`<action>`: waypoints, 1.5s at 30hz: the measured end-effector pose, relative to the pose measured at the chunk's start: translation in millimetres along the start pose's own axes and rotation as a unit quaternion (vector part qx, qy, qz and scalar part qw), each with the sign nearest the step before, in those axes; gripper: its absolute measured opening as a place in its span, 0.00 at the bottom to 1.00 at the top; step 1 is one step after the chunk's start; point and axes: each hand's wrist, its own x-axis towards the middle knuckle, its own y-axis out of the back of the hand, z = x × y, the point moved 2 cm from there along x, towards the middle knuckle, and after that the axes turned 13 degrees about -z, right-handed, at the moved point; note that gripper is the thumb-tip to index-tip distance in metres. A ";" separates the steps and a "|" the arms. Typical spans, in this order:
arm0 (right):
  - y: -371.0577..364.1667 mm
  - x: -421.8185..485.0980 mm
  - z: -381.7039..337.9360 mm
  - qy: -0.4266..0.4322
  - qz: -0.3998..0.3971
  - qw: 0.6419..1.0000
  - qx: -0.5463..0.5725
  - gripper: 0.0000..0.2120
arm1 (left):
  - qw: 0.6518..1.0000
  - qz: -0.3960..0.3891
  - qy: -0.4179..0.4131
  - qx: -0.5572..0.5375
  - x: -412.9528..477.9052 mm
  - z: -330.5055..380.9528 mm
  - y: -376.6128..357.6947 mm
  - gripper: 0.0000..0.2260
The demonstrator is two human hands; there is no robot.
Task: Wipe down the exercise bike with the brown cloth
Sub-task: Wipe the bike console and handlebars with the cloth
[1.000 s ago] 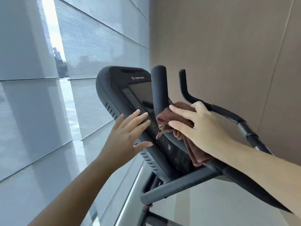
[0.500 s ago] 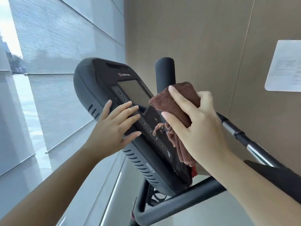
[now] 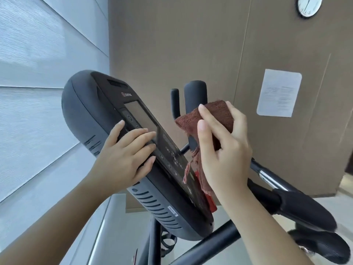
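Nearest, at the bottom right: a black padded rest (image 3: 305,209) and a dark bar (image 3: 215,240) slanting across the bike (image 3: 152,245) below the console (image 3: 86,115).

Next up, left hand (image 3: 124,159): laid flat on the console's left side, fingers straight and spread over the buttons beside the screen (image 3: 141,115), released, clutching nothing.

Right hand (image 3: 225,150): raised just right of the console, grasping the cloth (image 3: 215,113), two fingers stretched over its front, the rest curled behind.

Cloth: brown, bunched at the top against an upright black grip (image 3: 195,94), covering the grip's near face; cannot tell whether wrapped all the way round. Long axis close to vertical, top fold pointing up and slightly left, a ragged tail hanging down from under the palm to the console's lower right edge, touching the button panel there.

Console: long axis running from upper left down to lower right, rounded top end pointing up and left, face turned toward the right hand.

Behind the right wrist: a chrome tube (image 3: 267,175) slanting down to the right.

Farther back, left: pale blinds (image 3: 38,54). Right: a tan wall (image 3: 172,44) bearing a white paper (image 3: 278,92) and, at the top edge, a round clock (image 3: 309,5).
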 end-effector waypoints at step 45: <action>-24.5 -20.4 -30.3 0.026 0.047 0.931 -0.362 0.21 | 0.990 0.115 -0.084 -0.020 -4.4 -24.7 -12.9 0.14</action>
